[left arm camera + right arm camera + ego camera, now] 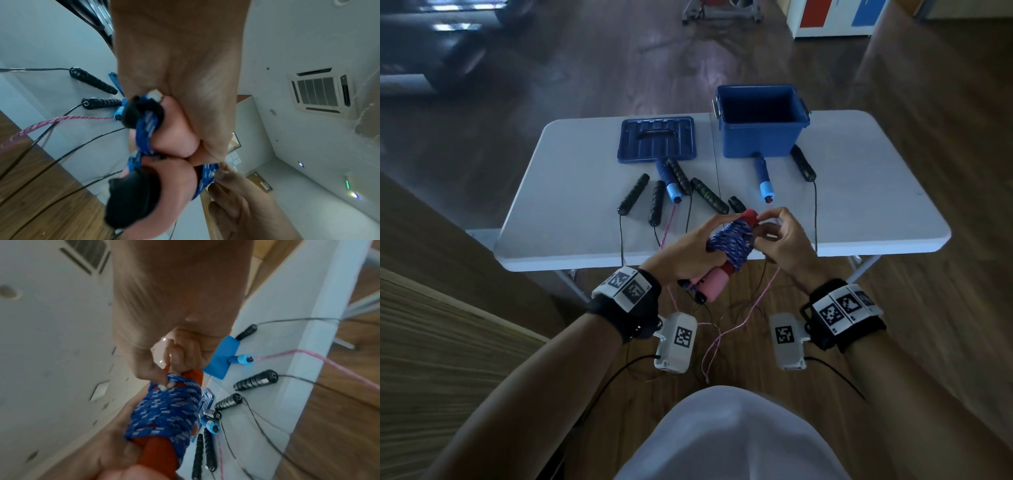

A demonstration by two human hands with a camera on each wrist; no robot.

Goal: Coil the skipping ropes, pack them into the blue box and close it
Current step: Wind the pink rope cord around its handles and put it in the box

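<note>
Gripping a pair of red-and-pink handles [714, 279], the left hand [688, 248] is held just past the near edge of the white table [571, 192], its fingers curled round the handles, about which the blue speckled rope [729, 243] is wound in a thick bundle. The upper end of this bundle is pinched by the right hand [786, 238], whose fingertips [167, 385] are pressed into the top turns of the rope beside the red handle end [193, 375]; the remaining fingers are curled.

At the far right of the table the blue box [760, 137] is seen open, and its lid [657, 138] is laid flat to its left, apart from it. Between the box and the hands several other skipping ropes are spread out: black handles [635, 197] are laid in a loose row, and two blue handles [763, 178] with a pink rope [756, 298] are placed among them, one touching the box's near wall. The black cords and the pink rope are hung over the near edge of the table toward the wooden floor [945, 308].
</note>
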